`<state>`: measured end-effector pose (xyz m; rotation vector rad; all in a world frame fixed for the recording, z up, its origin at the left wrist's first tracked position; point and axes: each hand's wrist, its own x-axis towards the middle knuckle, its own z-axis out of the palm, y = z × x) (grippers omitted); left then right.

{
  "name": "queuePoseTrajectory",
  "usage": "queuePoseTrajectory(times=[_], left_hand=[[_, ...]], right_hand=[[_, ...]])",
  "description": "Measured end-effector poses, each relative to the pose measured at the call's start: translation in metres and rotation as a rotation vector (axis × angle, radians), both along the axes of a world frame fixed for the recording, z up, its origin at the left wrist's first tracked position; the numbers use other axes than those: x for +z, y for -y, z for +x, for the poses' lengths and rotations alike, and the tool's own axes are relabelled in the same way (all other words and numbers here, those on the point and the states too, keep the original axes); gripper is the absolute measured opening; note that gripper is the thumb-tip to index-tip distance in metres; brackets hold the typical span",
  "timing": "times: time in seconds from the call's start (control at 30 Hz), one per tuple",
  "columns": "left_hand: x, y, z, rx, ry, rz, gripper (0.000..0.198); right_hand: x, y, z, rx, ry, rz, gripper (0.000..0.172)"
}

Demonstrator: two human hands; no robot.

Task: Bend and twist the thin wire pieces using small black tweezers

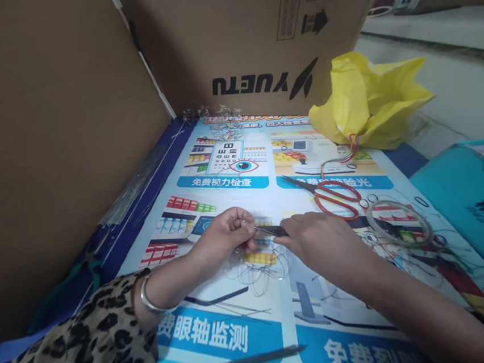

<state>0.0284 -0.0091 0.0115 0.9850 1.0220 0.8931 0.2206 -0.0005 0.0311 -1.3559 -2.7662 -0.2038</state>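
Observation:
My left hand (237, 232) is closed in a pinch on a thin wire piece, whose loops (261, 274) spread below the fingers. My right hand (316, 237) wraps around dark pointed pliers (269, 230), the handles mostly hidden in the palm. The plier tips point left and meet the wire at my left fingertips. Just beyond my right hand lie scissors (336, 201) with red-orange handles. A pale coil of wire (398, 222) rests to their right. Nearer to me, a dark thin stick-like bundle (265, 357) lies on the printed poster sheet (206, 192).
Tall cardboard (169, 43) walls the left and back. A yellow bag (361, 101) with coloured cords stands back right, beside a teal box (472, 192). Bent wire pieces (228, 123) sit at the back; straight wires (134, 188) and a green-handled tool (87, 272) lie left.

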Motion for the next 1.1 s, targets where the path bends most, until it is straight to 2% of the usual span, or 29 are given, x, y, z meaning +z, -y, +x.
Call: queuePoseTrajectory(times=[0.17,0.3,0.5,0.83,1.1], left_hand=[[0.001,-0.001,-0.002,-0.04,-0.032,-0.006,0.019],[-0.001,0.0,-0.002,-0.04,-0.036,0.024,0.018],[-0.002,0.0,-0.001,0.043,-0.005,0.033,0.017],[0.001,0.004,0.005,0.144,-0.01,0.074,0.021],[0.001,0.008,0.01,0.247,-0.032,0.123,0.017]], right_hand=[[-0.001,0.0,0.001,0.058,0.018,0.078,0.026],[-0.001,0.0,0.0,0.008,0.029,0.134,0.024],[0.006,0.004,-0.003,-0.052,0.024,0.144,0.036],[0.006,0.014,-0.003,-0.015,0.059,0.196,0.028],[0.019,0.028,-0.004,-0.073,0.055,0.389,0.021]])
